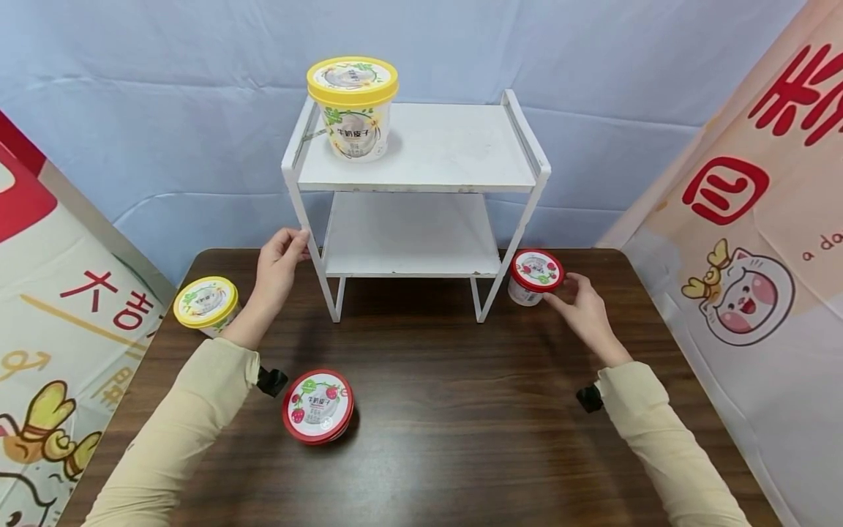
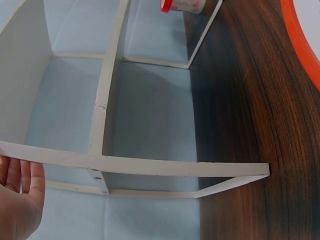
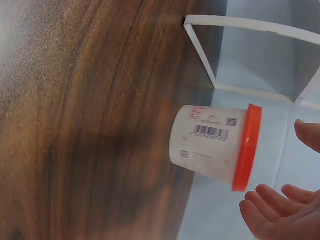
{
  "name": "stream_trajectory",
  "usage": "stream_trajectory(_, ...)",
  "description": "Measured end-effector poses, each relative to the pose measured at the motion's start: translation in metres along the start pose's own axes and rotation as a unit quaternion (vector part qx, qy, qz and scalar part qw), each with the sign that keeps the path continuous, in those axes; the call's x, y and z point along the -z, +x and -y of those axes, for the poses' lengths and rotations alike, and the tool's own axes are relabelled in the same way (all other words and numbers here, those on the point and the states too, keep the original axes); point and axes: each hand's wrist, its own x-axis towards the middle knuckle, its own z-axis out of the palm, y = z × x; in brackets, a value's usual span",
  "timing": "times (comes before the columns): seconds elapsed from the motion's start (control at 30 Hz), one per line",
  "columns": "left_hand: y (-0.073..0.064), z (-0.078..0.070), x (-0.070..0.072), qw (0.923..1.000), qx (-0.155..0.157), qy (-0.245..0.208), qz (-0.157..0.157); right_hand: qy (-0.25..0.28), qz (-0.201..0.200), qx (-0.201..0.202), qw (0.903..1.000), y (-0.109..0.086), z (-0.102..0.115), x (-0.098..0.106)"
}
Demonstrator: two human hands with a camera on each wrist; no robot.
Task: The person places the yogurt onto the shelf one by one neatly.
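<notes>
A white two-tier shelf rack stands at the back of the table. My left hand grips its left front leg, with the fingers passing behind the white bar. On the right, my right hand is beside a small tub with a red lid, thumb and fingers spread. In the right wrist view, that tub shows a barcode on its side, and a gap separates my fingertips from its lid.
A yellow-lidded tub stands on the rack's top tier, at its left end. Another yellow-lidded tub is on the table by my left forearm. Nearer the front sits a second red-lidded tub. Printed banners flank the dark wooden table.
</notes>
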Motion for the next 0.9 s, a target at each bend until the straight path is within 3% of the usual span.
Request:
stream_trajectory(0.5,0.000,-0.003,-0.001,1.0000,0.005,0.003,0.001,0.065,0.010,-0.050,0.9966,0.019,-0.020,-0.018)
stream_trajectory(0.9,-0.001,-0.001,0.000,0.9999,0.006,0.012,0.000,0.096,-0.014,-0.099,0.9903,0.030,-0.029,-0.039)
